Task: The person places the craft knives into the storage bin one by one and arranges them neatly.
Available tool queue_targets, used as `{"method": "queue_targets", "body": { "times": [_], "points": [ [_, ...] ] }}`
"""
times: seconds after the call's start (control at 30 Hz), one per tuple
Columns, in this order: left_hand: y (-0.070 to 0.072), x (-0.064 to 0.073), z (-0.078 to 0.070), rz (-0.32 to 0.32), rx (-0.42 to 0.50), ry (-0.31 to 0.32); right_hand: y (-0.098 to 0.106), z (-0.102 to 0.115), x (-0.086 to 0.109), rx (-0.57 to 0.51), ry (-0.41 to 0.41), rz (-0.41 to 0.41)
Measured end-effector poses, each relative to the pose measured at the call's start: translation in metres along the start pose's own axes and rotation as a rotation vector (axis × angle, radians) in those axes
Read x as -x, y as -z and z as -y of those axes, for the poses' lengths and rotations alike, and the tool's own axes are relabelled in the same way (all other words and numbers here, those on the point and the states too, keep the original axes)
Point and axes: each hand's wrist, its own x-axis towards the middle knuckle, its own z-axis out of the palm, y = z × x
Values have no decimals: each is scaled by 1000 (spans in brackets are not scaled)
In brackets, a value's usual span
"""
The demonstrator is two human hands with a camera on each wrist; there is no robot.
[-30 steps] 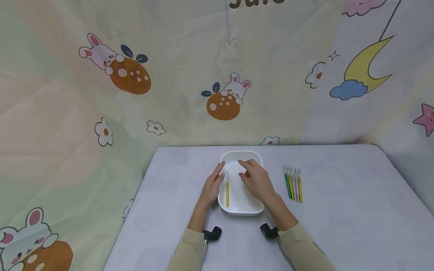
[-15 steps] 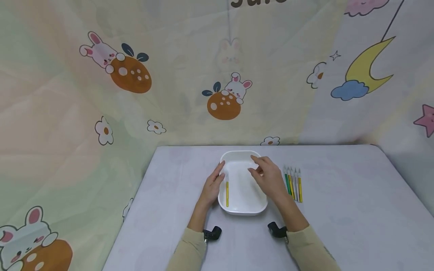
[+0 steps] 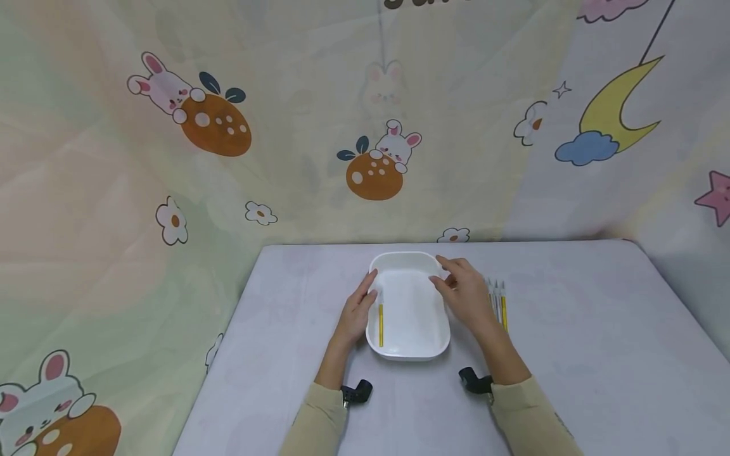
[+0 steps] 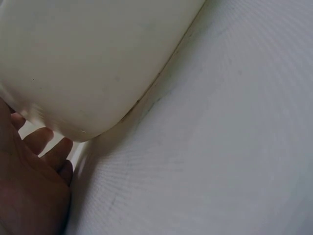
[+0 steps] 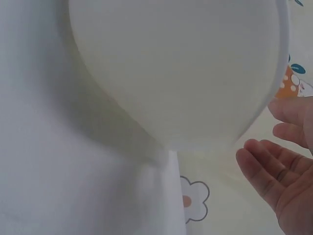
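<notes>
A white rectangular tray [image 3: 413, 342] with rounded corners lies on the table. Inside it, along the left side, is a slim yellow pencil-like stick [image 3: 381, 326] with a pale tip. My left hand [image 3: 356, 313] rests against the tray's left side; the left wrist view has its fingertips at the outer wall. At the far right corner is my right hand [image 3: 464, 294], thumb and index finger apart with nothing between them. Its fingertips stand close to the tray's rim in the right wrist view.
Right of the tray, partly hidden behind my right hand, lie several more slim sticks [image 3: 504, 310] with pale tips. A white cloth covers the table [image 3: 599, 354]. Behind it hangs a printed curtain [image 3: 308, 126] with rabbits and flowers.
My right hand has moved right, from above the tray's inside to its right rim, and now hides part of the row of sticks. The left hand and the stick in the tray stay put.
</notes>
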Motion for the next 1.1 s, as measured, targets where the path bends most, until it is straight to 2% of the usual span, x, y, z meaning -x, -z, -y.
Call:
{"method": "queue_targets", "body": {
  "times": [0.33,0.6,0.97,1.1],
  "points": [
    [0,0,1,-8,0,32,5,-20,0,36,-25,-6],
    [0,0,0,-5,12,14,10,-28,0,53,-43,2],
    [0,-1,3,-11,23,0,19,-37,3,94,-84,54],
    [-1,-1,2,-15,27,6,22,-43,5,110,-112,110]
  ]
}}
